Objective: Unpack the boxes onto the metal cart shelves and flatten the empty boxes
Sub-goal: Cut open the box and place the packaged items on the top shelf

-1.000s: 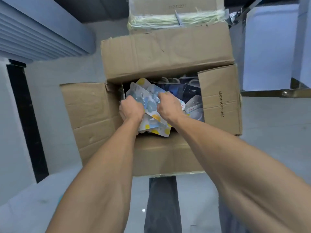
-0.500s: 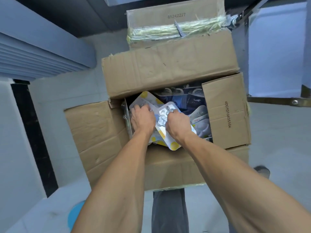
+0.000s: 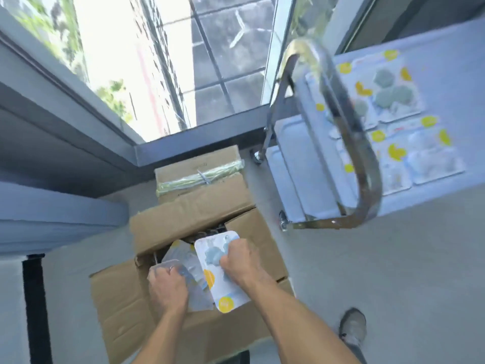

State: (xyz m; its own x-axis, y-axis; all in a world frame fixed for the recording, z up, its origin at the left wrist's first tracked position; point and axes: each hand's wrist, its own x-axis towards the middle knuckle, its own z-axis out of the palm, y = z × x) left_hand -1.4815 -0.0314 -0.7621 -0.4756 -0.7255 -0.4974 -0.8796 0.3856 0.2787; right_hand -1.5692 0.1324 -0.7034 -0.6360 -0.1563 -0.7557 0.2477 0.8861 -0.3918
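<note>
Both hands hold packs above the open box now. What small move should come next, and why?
Probably carry them right to the metal cart shelf: the right hand grips a white blister pack with yellow dots, the left hand a clear pack, and similar packs already lie there.

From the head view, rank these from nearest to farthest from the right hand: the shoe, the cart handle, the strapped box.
1. Strapped box, beyond the right hand.
2. Shoe, lower right on the floor.
3. Cart handle, upper right.
Box and shoe are close in the picture.
</note>
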